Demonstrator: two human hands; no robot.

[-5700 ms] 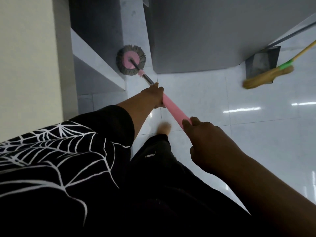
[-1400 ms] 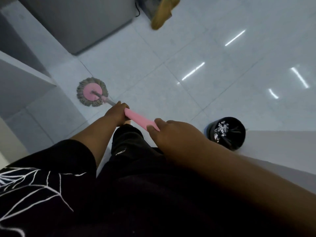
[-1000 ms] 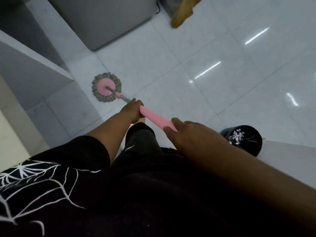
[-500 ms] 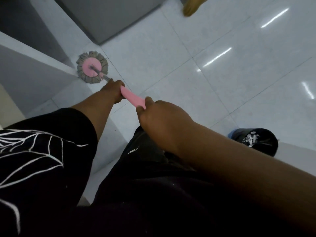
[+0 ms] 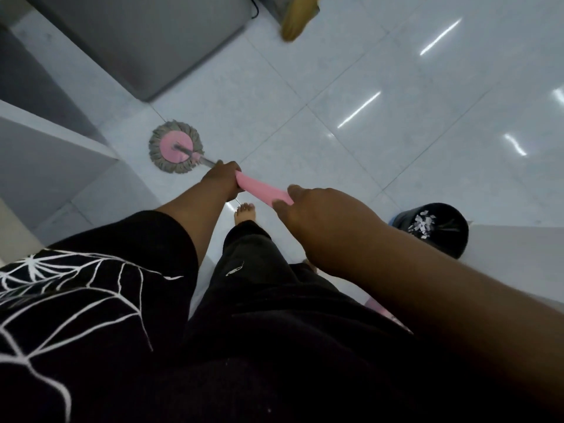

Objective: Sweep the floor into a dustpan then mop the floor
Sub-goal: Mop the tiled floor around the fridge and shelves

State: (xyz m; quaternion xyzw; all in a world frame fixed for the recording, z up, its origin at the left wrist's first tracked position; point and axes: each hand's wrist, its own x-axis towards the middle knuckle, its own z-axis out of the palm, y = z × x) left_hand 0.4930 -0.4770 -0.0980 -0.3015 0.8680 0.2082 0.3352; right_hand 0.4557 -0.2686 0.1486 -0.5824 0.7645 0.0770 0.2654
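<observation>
Room: a pale glossy tiled floor [image 5: 351,123] with streaks of ceiling light reflected at the right; a grey cabinet [image 5: 152,41] fills the upper left of the frame and a white ledge [image 5: 45,141] juts in from the left edge.
Mop: its round head [image 5: 176,151], pink disc ringed by grey strands, lies flat on the tile left of centre, just beside the ledge's corner, probably to reach the strip along the furniture.
Handle: the pink grip [image 5: 262,190] slants from the head down toward mid-frame, a low angle that keeps the head pressed flat.
Left hand [image 5: 221,178]: closed round the handle at the lower end of the pink grip, nearer the head, likely steering.
Right hand [image 5: 317,215]: wrapped over the upper end of the grip, placed to push and pull.
Broom [image 5: 297,16]: its yellow bristles show at the top edge, well apart from the mop, so the sweeping looks done.
Bin [image 5: 433,228]: dark, at right of centre, with pale scraps inside.
Foot [image 5: 244,213]: bare, planted below the handle.
</observation>
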